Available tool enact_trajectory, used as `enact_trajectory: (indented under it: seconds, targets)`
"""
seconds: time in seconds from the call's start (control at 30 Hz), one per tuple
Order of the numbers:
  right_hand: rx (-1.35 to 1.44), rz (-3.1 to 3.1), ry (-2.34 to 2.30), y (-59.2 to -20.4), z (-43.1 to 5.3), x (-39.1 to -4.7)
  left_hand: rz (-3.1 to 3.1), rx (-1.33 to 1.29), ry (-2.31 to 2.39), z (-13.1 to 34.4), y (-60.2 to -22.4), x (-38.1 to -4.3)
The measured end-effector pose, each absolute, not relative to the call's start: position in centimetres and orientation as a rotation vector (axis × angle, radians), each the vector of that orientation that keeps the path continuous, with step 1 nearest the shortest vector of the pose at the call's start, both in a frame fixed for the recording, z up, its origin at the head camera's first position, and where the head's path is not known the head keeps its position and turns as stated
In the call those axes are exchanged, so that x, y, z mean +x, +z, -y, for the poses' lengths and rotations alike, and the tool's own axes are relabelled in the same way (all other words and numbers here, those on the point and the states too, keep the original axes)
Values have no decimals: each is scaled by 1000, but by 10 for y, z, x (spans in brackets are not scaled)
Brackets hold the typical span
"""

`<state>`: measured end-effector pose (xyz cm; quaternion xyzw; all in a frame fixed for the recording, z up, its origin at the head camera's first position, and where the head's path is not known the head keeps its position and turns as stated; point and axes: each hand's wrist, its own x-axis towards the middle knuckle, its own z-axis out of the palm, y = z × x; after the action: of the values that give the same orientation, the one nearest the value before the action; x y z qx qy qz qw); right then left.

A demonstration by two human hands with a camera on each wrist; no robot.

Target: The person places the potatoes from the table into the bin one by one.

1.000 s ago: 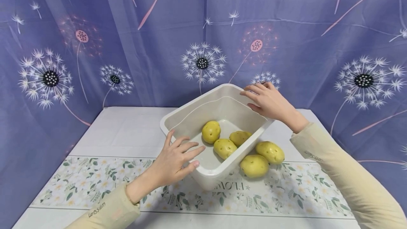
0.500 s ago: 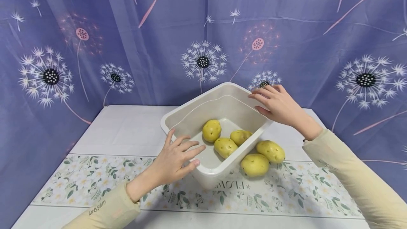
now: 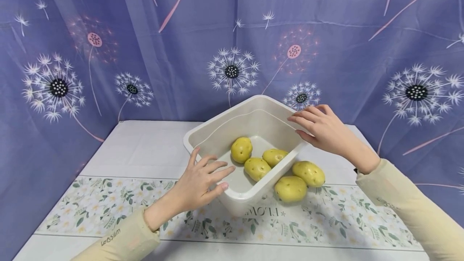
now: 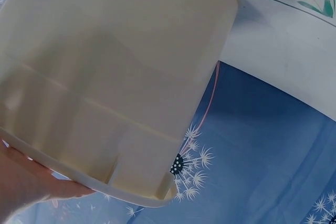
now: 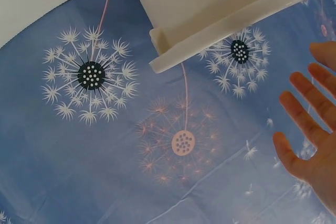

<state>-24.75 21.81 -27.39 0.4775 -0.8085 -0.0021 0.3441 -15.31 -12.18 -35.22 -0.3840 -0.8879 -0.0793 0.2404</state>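
A white plastic bin (image 3: 217, 126) stands at an angle on the table, with three yellow potatoes (image 3: 241, 150) on its floor. My left hand (image 3: 197, 184) rests on the bin's near-left rim, fingers spread over the opening. Seen from the left wrist, the bin's outer wall (image 4: 115, 51) fills most of the picture and the hand (image 4: 31, 182) lies along the rim. Over the far-right end of the bin hovers my right hand (image 3: 322, 130), holding nothing. The right wrist view shows that hand (image 5: 315, 145) with extended fingers, apart from the rim (image 5: 236, 24).
Two more potatoes, one nearer (image 3: 291, 189) and one farther (image 3: 308, 173), lie outside the bin against its right side. A floral strip (image 3: 119, 204) crosses the white table covering (image 3: 145, 144). Behind hangs a blue dandelion-print curtain (image 3: 174, 71).
My right hand has drawn back to the right and a little towards me, off the bin's far-right rim. The left hand, bin and potatoes stay in place.
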Motion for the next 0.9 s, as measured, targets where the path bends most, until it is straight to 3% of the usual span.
enact_trajectory:
  seconds: [0.9]
  targets:
    - [1232, 2039, 6, -287, -230, -217, 2414, -1056, -234, 122, -352, -152]
